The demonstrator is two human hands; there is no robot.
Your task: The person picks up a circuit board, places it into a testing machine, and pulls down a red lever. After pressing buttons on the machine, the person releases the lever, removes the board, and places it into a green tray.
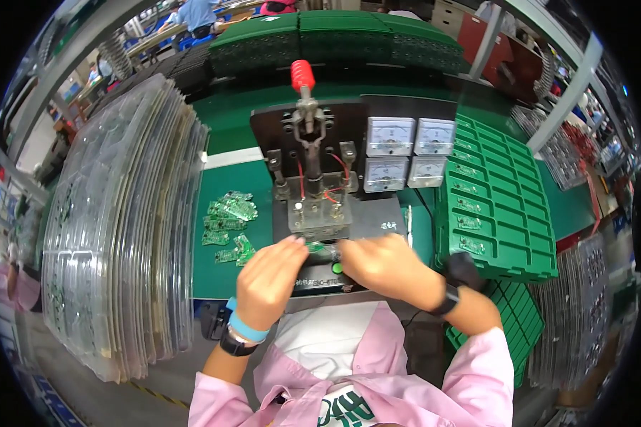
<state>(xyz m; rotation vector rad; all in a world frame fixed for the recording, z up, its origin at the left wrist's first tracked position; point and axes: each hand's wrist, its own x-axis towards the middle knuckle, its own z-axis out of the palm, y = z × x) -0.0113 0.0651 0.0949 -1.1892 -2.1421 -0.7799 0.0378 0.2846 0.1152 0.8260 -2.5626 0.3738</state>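
Observation:
A small green circuit board [319,249] lies at the front of a test fixture [320,213] that has a clear plate and a lever with a red grip [302,74]. My left hand [269,279] has its fingers pressed together at the board's left end. At the right end, my right hand [388,266] is curled closed and slightly blurred; its fingertips and whatever they pinch are hidden. Beside the right fingers shows a green button [337,268] on the fixture's dark base. Left of the fixture, several loose circuit boards [229,217] lie in a pile on the green mat.
Analog meters [409,153] stand right of the lever. A stack of green trays [502,213] at the right holds several boards in its left column. Tall stacks of clear plastic trays [121,228] rise at the left. More green trays [342,35] line the back.

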